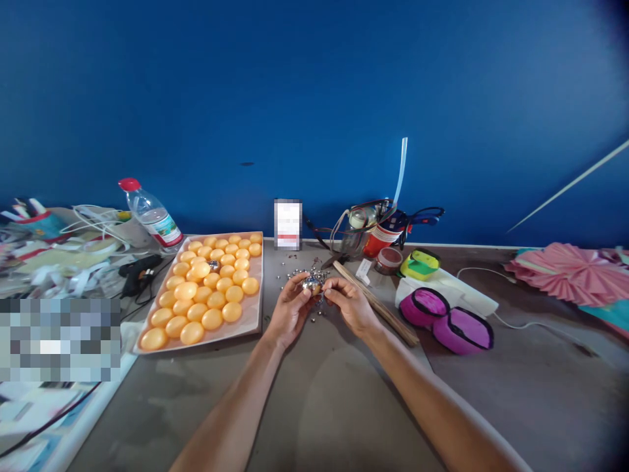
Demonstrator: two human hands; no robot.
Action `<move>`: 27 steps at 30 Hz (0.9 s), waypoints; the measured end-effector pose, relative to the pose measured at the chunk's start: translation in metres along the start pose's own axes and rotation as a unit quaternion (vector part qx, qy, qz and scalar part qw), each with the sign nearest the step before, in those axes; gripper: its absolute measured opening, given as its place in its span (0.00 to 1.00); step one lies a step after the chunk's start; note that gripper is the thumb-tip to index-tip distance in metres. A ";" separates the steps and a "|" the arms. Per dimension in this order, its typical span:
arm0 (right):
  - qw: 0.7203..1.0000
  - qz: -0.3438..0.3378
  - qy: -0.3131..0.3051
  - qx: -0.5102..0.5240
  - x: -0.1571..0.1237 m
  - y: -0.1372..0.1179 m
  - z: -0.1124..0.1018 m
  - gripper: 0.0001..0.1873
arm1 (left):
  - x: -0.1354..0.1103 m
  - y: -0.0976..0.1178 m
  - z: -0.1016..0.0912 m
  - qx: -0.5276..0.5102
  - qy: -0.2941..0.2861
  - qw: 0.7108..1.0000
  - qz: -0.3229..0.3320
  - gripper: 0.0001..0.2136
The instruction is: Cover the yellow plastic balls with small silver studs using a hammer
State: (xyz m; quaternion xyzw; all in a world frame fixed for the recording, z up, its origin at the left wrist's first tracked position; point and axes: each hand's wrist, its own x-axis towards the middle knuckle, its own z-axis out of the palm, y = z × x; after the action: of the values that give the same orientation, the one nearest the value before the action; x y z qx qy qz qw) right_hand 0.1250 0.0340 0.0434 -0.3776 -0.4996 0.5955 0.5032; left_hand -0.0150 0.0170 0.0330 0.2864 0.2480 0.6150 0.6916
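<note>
My left hand [289, 313] is closed around an orange ball [311, 284] that is partly covered in shiny silver studs. Close to the ball's right side, my right hand [350, 303] has its thumb and forefinger pinched together; whatever sits between the fingertips is too small to make out. Loose silver studs [318, 313] lie scattered on the table around and beyond both hands. To the left stands a shallow box [255, 314] filled with rows of plain orange balls [211, 318]. Among them sits one silver-covered ball [213, 265].
Wooden sticks [381, 308] lie right of my hands, near purple cuffs [462, 330] and a yellow-green roll [420, 263]. A red container [378, 241] and jar [389, 259] stand behind. Leftward are a bottle [160, 223], a black glue gun [140, 274] and clutter. A blue wall [314, 118] rises behind.
</note>
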 end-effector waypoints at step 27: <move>0.996 0.092 0.019 -0.012 -0.002 0.000 -0.002 0.08 | -0.003 -0.013 -0.005 0.157 0.053 0.986 0.011 0.18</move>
State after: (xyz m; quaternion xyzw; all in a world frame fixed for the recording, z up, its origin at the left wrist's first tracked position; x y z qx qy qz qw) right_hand 0.1271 0.0321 0.0431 -0.4392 -0.4599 0.6260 0.4514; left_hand -0.0099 0.0131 0.0204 0.3612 0.3752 0.5903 0.6167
